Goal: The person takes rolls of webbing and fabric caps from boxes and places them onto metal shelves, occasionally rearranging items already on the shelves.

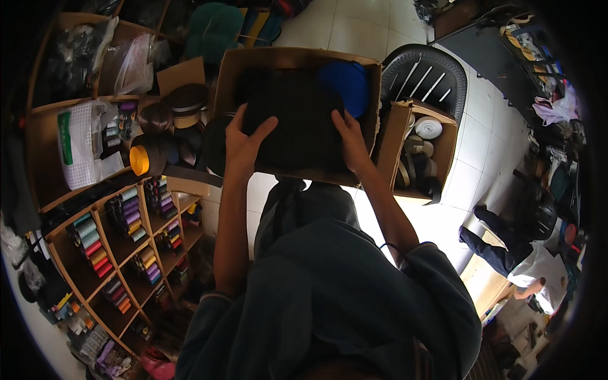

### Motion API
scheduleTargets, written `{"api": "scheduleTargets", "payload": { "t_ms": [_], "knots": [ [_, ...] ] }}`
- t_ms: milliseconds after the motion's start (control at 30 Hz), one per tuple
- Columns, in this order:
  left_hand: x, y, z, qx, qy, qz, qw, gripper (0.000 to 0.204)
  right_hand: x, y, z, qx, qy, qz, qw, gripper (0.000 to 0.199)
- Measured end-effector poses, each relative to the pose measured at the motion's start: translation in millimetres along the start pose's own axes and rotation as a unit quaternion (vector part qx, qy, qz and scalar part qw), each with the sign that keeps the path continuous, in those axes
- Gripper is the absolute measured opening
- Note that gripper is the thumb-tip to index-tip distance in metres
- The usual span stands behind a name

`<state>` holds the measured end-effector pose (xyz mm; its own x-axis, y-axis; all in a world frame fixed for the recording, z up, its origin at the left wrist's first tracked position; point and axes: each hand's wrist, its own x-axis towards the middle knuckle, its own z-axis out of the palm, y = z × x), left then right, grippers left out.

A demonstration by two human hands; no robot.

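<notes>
A flat black fabric bundle (294, 120) inside the open brown cardboard box (297, 57) is gripped at its 9 o'clock edge by the left hand (244, 142) and at 3 o'clock by the right hand (350, 140), fingers curled loosely around it, with a blue round spool (347, 82) at 1 o'clock.

White tiled floor (354, 25), wooden shelves (95, 253) of coloured thread spools (88, 244) at left, black plastic chair (424, 79) beyond.
</notes>
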<state>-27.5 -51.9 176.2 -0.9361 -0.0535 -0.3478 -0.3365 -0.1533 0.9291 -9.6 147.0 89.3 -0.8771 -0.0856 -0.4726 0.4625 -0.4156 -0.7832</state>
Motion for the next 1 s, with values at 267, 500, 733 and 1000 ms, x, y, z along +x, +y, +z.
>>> {"api": "scheduleTargets", "payload": {
  "t_ms": [267,500,733,1000],
  "knots": [
    [-9,-17,25,-0.124,0.074,0.035,0.989,0.053,-20,-12,43,0.228,0.092,-0.03,0.969,0.053],
    [-6,5,4,-0.038,-0.007,0.021,0.999,0.044,-10,-16,9,0.098,0.022,-0.089,0.991,0.05],
    [-16,22,-5,0.124,0.018,-0.014,0.992,0.038,-5,-7,4,0.136,0.041,-0.067,0.988,0.051],
    [-19,7,-12,0.128,0.055,0.078,0.987,0.04,-6,-38,5,0.065,-0.01,-0.079,0.995,0.046]
  ]
}}
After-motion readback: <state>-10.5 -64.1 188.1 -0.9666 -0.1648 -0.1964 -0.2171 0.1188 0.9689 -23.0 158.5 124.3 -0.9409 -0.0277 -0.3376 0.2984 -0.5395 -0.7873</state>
